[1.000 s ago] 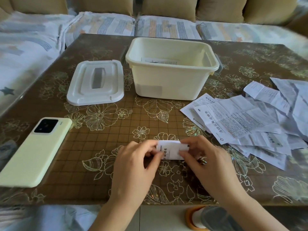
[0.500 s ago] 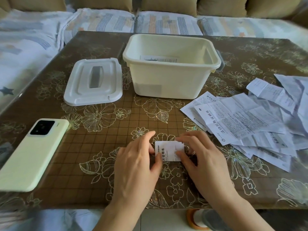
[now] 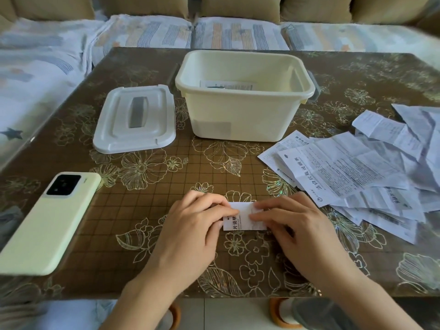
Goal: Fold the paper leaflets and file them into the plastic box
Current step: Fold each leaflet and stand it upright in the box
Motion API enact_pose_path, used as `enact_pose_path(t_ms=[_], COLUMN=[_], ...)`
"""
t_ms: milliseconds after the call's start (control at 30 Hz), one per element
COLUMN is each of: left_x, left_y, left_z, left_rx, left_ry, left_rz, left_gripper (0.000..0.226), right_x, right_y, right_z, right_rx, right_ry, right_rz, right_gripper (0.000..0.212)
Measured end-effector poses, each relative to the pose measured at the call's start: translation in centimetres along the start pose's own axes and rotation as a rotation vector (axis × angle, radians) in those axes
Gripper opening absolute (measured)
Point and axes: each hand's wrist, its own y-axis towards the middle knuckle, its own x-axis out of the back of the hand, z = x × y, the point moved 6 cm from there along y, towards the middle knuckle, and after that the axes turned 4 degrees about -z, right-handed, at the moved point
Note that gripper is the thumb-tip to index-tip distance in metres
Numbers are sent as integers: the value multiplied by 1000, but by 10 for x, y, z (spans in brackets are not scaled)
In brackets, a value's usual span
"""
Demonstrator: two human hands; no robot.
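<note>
- Folded leaflet (image 3: 245, 216) is lying flat on the table (image 3: 166, 222), in front of the plastic box (image 3: 240, 120).
- Left hand (image 3: 190, 232) and right hand (image 3: 300, 229) are pressing fingertips onto it.
- Unfolded leaflets (image 3: 357, 172) are lying right of the box, lid (image 3: 135, 119) left.

My left hand (image 3: 188, 234) and right hand (image 3: 300, 234) are bare: no rings, no watch, no sleeves on either forearm.

Lighting: soft, even daylight, moderately bright; source direction cannot be told. Shadows: faint, under box (image 3: 240, 115) and lid (image 3: 134, 120). Glare: pale sheen on glossy table (image 3: 71, 129), left side. Focus: centre sharp; sofa (image 3: 214, 32) soft. Distortion: wide-angle bowing at edges, corners smeared.
</note>
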Motion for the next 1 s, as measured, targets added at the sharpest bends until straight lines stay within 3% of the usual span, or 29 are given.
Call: enact_pose_path(t_ms=[133,300,433,500,733,867,933,1000], left_x=[4,3,13,21,83,130,138,133], left_y=[8,14,22,30,98,156,183,209], left_z=[0,-4,-8,-9,-16,14,28,36], left_rx=[-12,-64,-128,-123,-164,-16,47,70], left_ry=[-16,73,76,44,-122,-76,-18,16], left_rz=[51,90,-72,-129,-208,-424,-423,-320], left_gripper=[26,44,15,12,15,24,24,22], right_x=[0,4,10,14,66,101,97,78], right_y=[9,22,34,43,120,199,234,260], right_z=[6,14,22,27,34,6,-13,-28], right_rx=[155,398,430,430,315,147,35,-36], right_ry=[-75,-178,-157,-153,29,105,79,42], right_rz=[113,79,66,72,-107,-193,-137,5], right_gripper=[28,19,19,21,17,9,3,5])
